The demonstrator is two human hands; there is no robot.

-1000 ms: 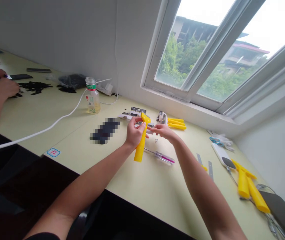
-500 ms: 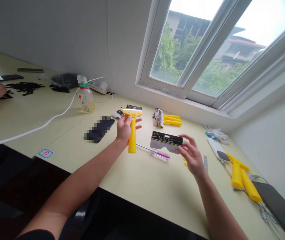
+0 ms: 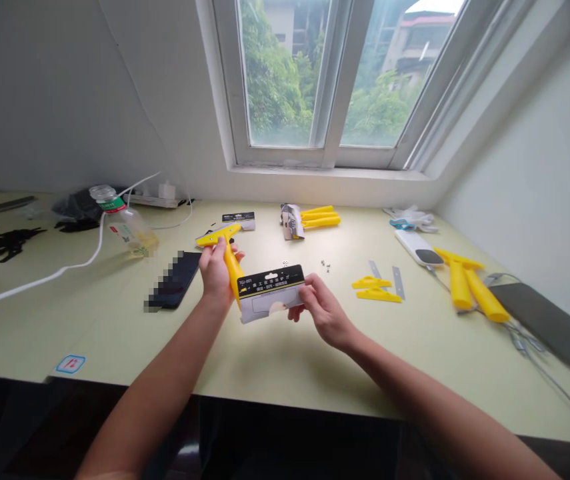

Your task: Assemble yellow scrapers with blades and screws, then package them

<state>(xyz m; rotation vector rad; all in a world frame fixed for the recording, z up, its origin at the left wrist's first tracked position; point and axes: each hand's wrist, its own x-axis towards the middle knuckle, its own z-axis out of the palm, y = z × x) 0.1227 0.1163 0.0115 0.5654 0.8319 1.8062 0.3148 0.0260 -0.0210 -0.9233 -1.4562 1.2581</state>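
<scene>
My left hand [image 3: 216, 272] is closed around the handle of a yellow scraper [image 3: 233, 267], its wide head tilted up and to the left. In my right hand [image 3: 329, 313] a black and white folded cardboard header card [image 3: 271, 285] is pinched by its right end. The card stands in front of the scraper's lower handle and hides it; whether the two touch I cannot tell. Beyond the card lie several small screws [image 3: 323, 263]. To the right of my right hand are yellow scraper head plates [image 3: 379, 295] and metal blades [image 3: 397, 283].
Packaged scrapers [image 3: 315, 219] lie below the window, and another card [image 3: 239, 219] lies left of them. A phone [image 3: 179, 283] and a drink bottle [image 3: 123, 227] are at left, with a white cable [image 3: 85, 261]. At right are a white power bank [image 3: 417, 248] and loose yellow scrapers [image 3: 469, 283].
The card in my right hand has moved left, up to the scraper's handle. The scraper has tilted. My view has turned, and the screwdriver seen before no longer shows.
</scene>
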